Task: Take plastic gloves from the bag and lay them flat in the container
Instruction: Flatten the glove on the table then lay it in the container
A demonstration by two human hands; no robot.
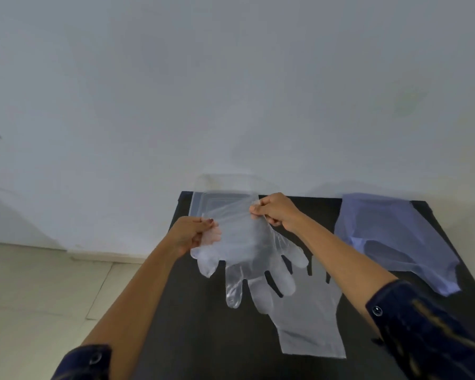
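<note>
A clear plastic glove (247,250) hangs in the air over the black table (203,338), cuff up and fingers down. My left hand (191,234) pinches its left cuff corner and my right hand (274,211) pinches the right corner. Behind the glove, at the table's far edge, stands a clear plastic container (217,198), partly hidden by the glove. A second clear glove (310,322) lies flat on the table below my right forearm, cuff toward me. A pale blue plastic bag (392,237) lies crumpled at the right of the table.
A white wall rises just behind the table. Pale floor tiles (39,292) lie to the left, beyond the table's left edge. My dark sleeves frame the lower corners of the view.
</note>
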